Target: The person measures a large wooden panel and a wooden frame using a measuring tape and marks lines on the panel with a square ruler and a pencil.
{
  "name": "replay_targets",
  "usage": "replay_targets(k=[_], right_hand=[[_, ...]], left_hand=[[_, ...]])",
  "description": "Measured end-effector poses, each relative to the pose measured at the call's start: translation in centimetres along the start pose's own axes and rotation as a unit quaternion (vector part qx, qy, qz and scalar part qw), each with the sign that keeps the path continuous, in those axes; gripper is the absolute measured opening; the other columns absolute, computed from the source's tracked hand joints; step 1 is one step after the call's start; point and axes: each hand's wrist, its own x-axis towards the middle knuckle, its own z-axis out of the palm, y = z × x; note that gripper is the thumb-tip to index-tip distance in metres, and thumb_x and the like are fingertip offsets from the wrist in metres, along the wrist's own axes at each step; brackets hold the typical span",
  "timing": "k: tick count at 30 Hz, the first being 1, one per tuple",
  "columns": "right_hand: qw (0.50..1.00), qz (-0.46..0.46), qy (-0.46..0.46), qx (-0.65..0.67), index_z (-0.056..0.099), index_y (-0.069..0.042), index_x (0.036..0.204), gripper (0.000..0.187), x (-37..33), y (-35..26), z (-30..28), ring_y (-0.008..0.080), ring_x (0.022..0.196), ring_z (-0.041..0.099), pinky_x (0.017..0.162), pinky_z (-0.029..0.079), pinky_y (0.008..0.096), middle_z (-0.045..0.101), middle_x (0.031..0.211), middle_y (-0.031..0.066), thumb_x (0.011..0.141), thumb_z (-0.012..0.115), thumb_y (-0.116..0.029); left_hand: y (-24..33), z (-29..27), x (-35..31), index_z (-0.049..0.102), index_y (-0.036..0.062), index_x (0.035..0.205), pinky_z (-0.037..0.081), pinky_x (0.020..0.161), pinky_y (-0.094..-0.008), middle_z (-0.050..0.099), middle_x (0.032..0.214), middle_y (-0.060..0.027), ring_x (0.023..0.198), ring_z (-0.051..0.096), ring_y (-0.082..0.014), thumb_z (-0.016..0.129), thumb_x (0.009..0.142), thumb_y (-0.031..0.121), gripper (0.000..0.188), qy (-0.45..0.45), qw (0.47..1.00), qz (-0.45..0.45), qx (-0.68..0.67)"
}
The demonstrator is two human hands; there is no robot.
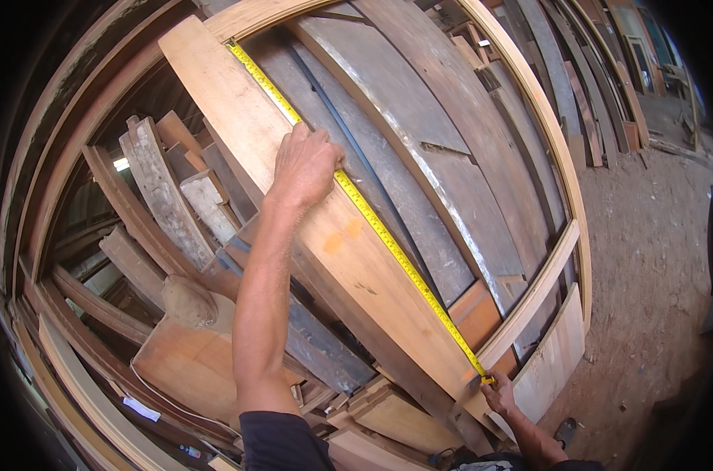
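Note:
A yellow tape measure blade [392,245] lies stretched along the inner edge of a wide, pale wooden board [356,267], which forms one side of a wooden frame. The blade's far end sits near the frame's upper corner. Partway along, my left hand [305,163] is closed over the blade and the board's edge, its fingertips partly hidden. Down at the near end, my right hand [499,395] grips the small tape case, mostly covered by the fingers. A crosspiece [529,294] meets the board close to my right hand.
Behind the frame lean several dark, weathered planks [443,180]. Old timber pieces [164,188] and a rounded brown panel [188,353] crowd the left side. Bare dirt floor [639,275] stretches along the right, with more boards [592,94] stacked upright beyond.

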Motion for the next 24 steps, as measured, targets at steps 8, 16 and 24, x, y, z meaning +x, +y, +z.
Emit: replay_targets(k=[8, 16, 24], right_hand=[[0.995, 0.003, -0.043, 0.085, 0.067, 0.002, 0.118, 0.028, 1.4, -1.1, -0.3, 0.0087, 0.065, 0.058, 0.056, 0.046, 0.0265, 0.064, 0.081, 0.0019, 0.091, 0.069, -0.002], [0.998, 0.002, -0.066, -0.016, 0.067, -0.002, 0.114, 0.021, 1.2, -3.9, -1.4, 0.0068, 0.063, 0.055, 0.057, 0.046, 0.0257, 0.061, 0.073, -0.0021, 0.094, 0.070, -0.004], [0.997, -0.029, -0.072, -0.001, 0.068, -0.002, 0.116, 0.025, 2.0, -3.8, -2.6, 0.0075, 0.065, 0.055, 0.057, 0.045, 0.0265, 0.063, 0.079, 0.0008, 0.092, 0.072, -0.005]], left_hand=[[-0.3, 0.4, 0.9, 0.077, 0.0105, 0.092, 0.040, 0.099, -0.0395, 0.065, 0.094, -0.0060, 0.098, 0.051, -0.0254, 0.067, 0.091, 0.012, 0.010, -0.008, 0.999, -0.016, -0.029], [0.0, 1.3, 0.1, 0.070, 0.0163, 0.126, 0.032, 0.111, -0.0490, 0.054, 0.141, -0.0158, 0.131, 0.044, -0.0329, 0.071, 0.094, 0.026, 0.033, 0.103, 0.994, -0.020, 0.000], [0.9, -0.4, 1.2, 0.062, 0.0020, 0.121, 0.049, 0.091, -0.0500, 0.070, 0.109, -0.0201, 0.103, 0.066, -0.0356, 0.072, 0.092, 0.029, 0.041, 0.116, 0.952, -0.275, -0.071]])
